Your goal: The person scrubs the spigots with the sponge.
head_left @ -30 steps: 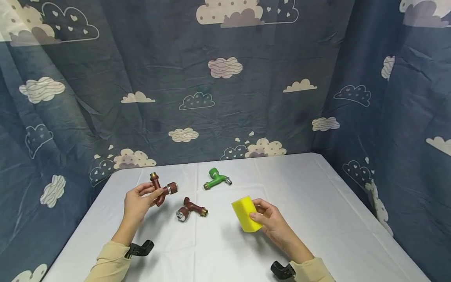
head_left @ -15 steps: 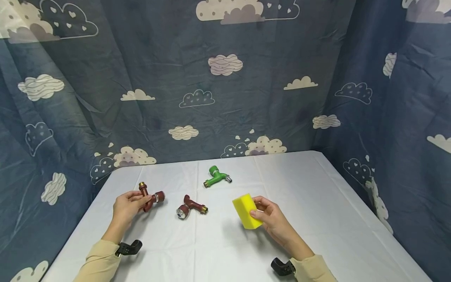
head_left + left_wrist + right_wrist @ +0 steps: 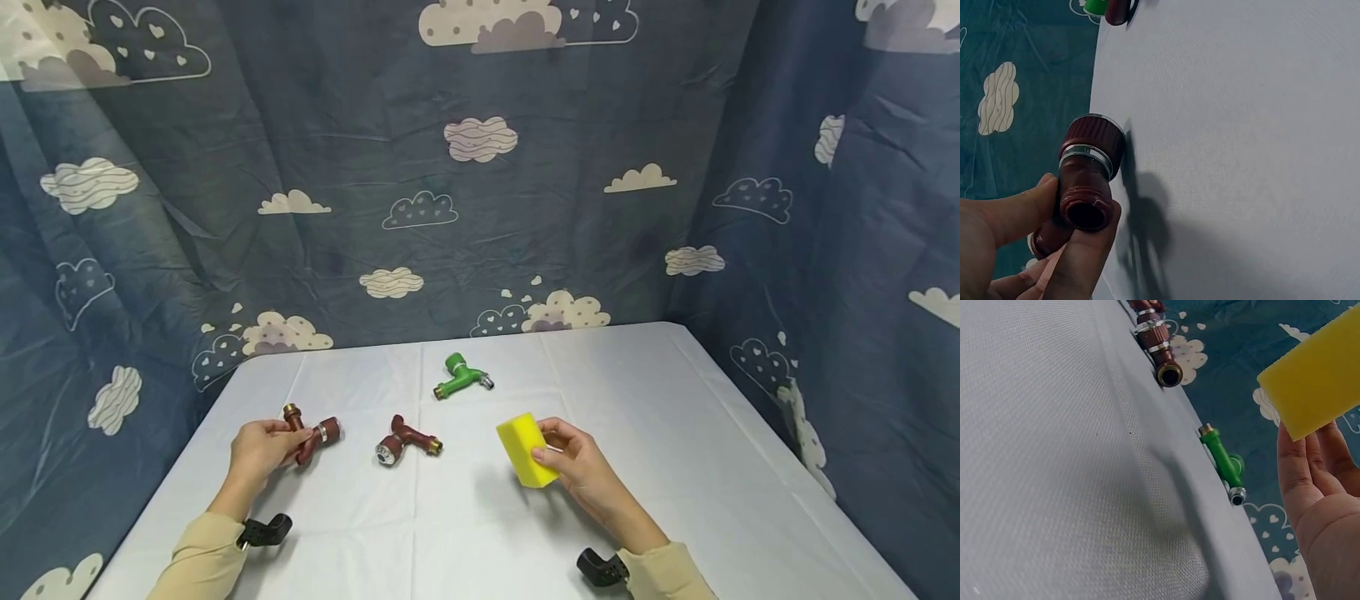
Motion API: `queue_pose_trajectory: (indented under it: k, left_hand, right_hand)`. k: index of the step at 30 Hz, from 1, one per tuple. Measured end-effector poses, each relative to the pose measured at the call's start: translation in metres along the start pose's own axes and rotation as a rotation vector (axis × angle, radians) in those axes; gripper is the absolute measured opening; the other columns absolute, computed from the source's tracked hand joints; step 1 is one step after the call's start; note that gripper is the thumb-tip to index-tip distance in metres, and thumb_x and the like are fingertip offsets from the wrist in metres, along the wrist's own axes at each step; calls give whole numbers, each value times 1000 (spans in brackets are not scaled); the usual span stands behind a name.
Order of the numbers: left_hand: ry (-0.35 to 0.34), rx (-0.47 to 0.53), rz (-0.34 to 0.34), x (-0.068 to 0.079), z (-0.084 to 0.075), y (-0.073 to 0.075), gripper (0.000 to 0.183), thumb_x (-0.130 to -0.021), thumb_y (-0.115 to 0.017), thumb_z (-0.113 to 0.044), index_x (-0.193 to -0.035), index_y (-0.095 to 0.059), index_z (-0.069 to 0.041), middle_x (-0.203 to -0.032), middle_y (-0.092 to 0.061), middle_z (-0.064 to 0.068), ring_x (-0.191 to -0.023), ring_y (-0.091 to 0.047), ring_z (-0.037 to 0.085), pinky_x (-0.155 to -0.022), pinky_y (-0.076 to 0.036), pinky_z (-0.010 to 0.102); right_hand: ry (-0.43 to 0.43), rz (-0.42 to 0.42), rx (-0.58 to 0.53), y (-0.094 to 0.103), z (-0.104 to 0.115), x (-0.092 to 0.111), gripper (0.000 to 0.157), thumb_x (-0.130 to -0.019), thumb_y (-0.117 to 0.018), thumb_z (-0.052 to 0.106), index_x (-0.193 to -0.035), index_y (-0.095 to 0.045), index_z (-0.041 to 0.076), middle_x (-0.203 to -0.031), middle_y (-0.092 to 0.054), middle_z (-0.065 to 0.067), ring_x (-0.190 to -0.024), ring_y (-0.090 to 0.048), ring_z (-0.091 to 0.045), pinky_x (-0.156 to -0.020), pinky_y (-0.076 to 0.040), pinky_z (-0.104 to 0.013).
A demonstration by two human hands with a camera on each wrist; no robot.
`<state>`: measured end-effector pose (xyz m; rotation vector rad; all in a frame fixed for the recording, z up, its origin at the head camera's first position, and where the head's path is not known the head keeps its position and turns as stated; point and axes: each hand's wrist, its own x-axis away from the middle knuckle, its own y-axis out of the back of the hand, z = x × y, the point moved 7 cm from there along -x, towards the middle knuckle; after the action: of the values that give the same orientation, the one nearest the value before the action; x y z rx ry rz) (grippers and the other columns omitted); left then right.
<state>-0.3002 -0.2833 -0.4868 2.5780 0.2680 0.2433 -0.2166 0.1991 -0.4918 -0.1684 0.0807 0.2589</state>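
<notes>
My left hand (image 3: pixel 258 454) pinches a dark red tap (image 3: pixel 306 442) between thumb and fingers at the left of the table. Its ribbed knob and open spout face the camera in the left wrist view, where the same red tap (image 3: pixel 1088 169) casts a shadow beside it. My right hand (image 3: pixel 581 467) holds a yellow sponge (image 3: pixel 525 451) by its right side, over the table; a shadow lies below it. Between the hands, a second dark red tap (image 3: pixel 408 440) lies on the white cloth. Farther back rests a green tap (image 3: pixel 462 377) with a metal spout end.
A white cloth covers the table (image 3: pixel 480 542). Dark blue curtains (image 3: pixel 525 225) printed with clouds rise behind it and along both sides. A black wrist mount (image 3: pixel 266 530) sits on the left sleeve, and another mount (image 3: pixel 602 568) on the right.
My left hand has moved left and down toward the table with the red tap in it. The right hand and sponge have stayed nearly still. The other two taps have not moved.
</notes>
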Motion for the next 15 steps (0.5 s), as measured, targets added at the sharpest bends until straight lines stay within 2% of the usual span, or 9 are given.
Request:
queue_pose_trajectory:
  k: [3, 9, 15]
  left_hand:
    - [14, -43, -3, 2, 2, 2, 49, -91, -85, -21, -117, -67, 16, -81, -74, 6, -61, -67, 4, -56, -60, 21]
    - [21, -60, 21, 6, 4, 3, 44, -91, -85, -19, -111, -70, 17, -68, -74, -1, -58, -70, 5, -54, -60, 21]
    - [-30, -200, -47, 6, 0, 8, 41, -87, -90, -31, -94, -79, 8, -64, -73, -1, -62, -66, 9, -54, -51, 22]
  right_hand:
    - [-9, -3, 11, 0, -1, -1, 24, -98, -68, 3, -120, -64, 12, -120, -67, 0, -106, -68, -14, -93, -63, -27]
    - [-21, -16, 29, 1, -1, -1, 26, -98, -69, 3, -122, -62, 6, -120, -66, -1, -106, -68, -15, -93, -64, -28]
    - [-17, -19, 29, 1, -1, -1, 26, -98, -69, 3, -122, -62, 7, -120, -66, -1, -106, -68, -15, -92, -64, -27]
